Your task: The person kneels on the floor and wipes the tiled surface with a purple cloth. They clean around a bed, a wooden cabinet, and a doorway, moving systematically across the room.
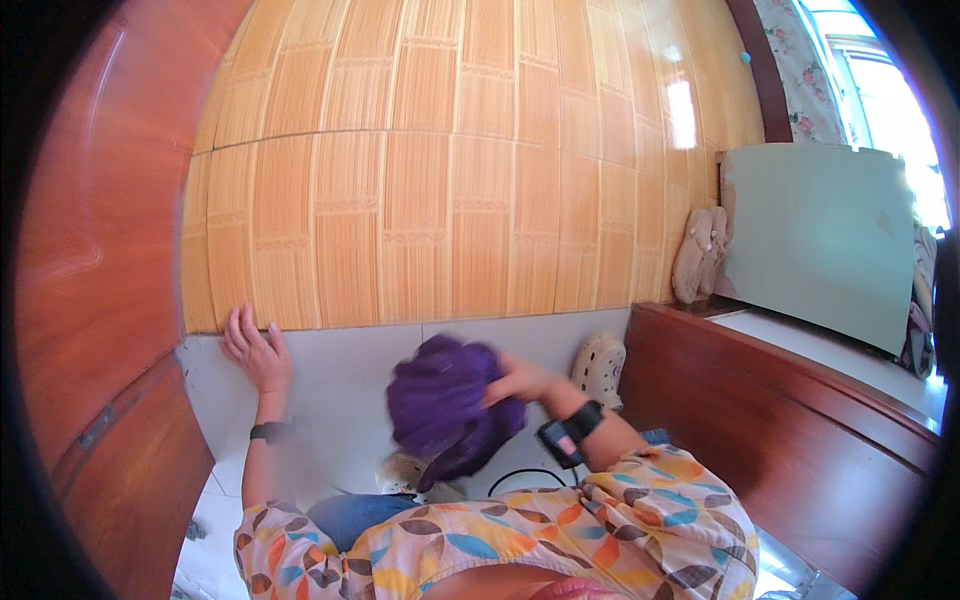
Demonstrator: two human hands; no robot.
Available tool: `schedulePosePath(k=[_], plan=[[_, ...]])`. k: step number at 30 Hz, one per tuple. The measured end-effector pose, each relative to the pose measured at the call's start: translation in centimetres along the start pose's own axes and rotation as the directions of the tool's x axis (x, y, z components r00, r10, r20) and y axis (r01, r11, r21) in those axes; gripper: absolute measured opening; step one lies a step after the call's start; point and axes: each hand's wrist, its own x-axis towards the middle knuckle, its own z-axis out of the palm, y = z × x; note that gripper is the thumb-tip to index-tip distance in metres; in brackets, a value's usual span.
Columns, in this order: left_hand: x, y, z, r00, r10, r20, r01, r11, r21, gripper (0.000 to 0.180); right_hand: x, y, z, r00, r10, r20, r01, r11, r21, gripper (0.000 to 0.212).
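Note:
A bunched purple cloth (440, 395), slightly smeared by motion, is over the pale tiled floor strip (345, 370) in front of me. My right hand (522, 381) grips its right side, with the thumb and fingers closed on the fabric. Off to the left, my left hand (257, 350) is held flat with its fingers apart, by the border between the pale strip and the wood-patterned floor (420, 200). Nothing shows in that hand. Whether the cloth touches the floor I cannot tell.
A reddish-brown door (110, 250) stands at the left, a brown wooden panel (760, 420) at the right. One beige clog (600, 370) lies beside that panel. Farther right are beige sandals (695, 255) next to a pale green board (815, 240). A black cable (530, 472) curves near my body.

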Motion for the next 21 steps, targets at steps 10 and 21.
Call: schedulePosePath(k=[10,21], plan=[[0.4,-0.5,0.8,0.999,-0.017,0.035,0.014,0.997,0.072,0.061,-10.2,-15.9,-26.7,0.387,-0.356,-0.851,0.587,0.807,-0.071,0.036],[0.6,-0.4,0.6,0.997,0.031,0.072,-0.039,0.993,0.110,0.059,8.7,-29.2,-32.6,0.087,-0.729,-0.679,-0.055,0.677,-0.734,0.064]])
